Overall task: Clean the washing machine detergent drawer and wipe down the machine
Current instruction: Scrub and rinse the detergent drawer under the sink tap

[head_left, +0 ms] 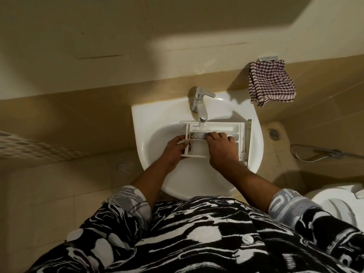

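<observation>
Drawer: white detergent drawer (222,128) out of the machine, lying crosswise in the basin, back compartments right under the spout.
Left hand: left hand (174,149) grips the drawer's left end, thumb on the top edge, fingers wrapped beneath.
Right hand: right hand (222,148) palm-down over the middle compartments, fingertips at the central divider; fingers lie flat, closed round nothing I can see.
Step, as judged: rubbing residue out of the compartments by finger.
Doing it well: keep the left grip firm so the drawer doesn't skid on the porcelain; work fingertips into corners and along dividers; tilt the drawer toward the drain so loosened muck runs off.
Water: cannot tell if any is flowing from the chrome faucet (200,103).
Basin: white pedestal sink (149,119), drawer's right end near its right rim.
Nearby: checked cloth (271,83) hanging on the wall to the right, likely useful for drying and the wipe-down.
Machine: not in view.
</observation>
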